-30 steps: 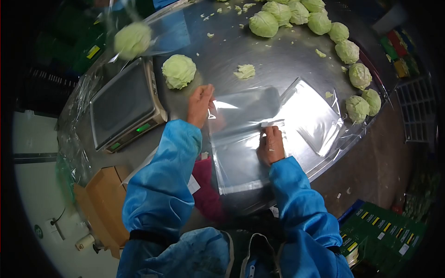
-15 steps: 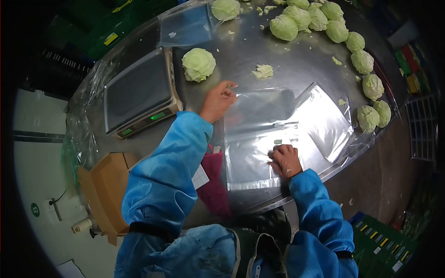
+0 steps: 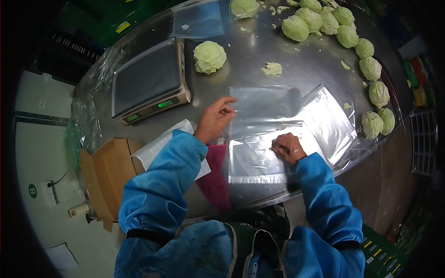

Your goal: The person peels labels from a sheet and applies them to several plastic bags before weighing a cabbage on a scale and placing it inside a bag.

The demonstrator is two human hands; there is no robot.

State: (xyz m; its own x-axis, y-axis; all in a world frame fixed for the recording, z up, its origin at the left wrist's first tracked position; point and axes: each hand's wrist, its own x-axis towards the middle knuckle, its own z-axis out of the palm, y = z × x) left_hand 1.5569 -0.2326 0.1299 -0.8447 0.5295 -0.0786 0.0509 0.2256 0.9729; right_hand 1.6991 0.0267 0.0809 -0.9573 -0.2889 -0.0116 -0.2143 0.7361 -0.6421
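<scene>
A clear plastic bag (image 3: 255,164) lies flat on the metal table in front of me. At its upper left edge is my left hand (image 3: 216,119), index finger and thumb apart, with nothing visible between them. My right hand (image 3: 288,147) rests on the bag's right side, fingers curled inward and closed; whatever is under or between them is hidden. Right of that bag lies a stack of clear bags (image 3: 330,123), shining under the light. A pink cloth (image 3: 217,178) and white sheets (image 3: 157,147) lie by my left forearm, which partly covers the sheets.
A weighing scale (image 3: 147,78) with green displays stands at left, beside one cabbage (image 3: 209,57). Loose leaves (image 3: 272,69) lie beyond the bag. Several cabbages (image 3: 371,68) line the far right edge. An open cardboard box (image 3: 111,171) sits at the lower left.
The view has shifted slightly. My right hand has moved up over the bag, and the small green label seen beside its fingers is now hidden. More of the white sheets shows beside my left arm.
</scene>
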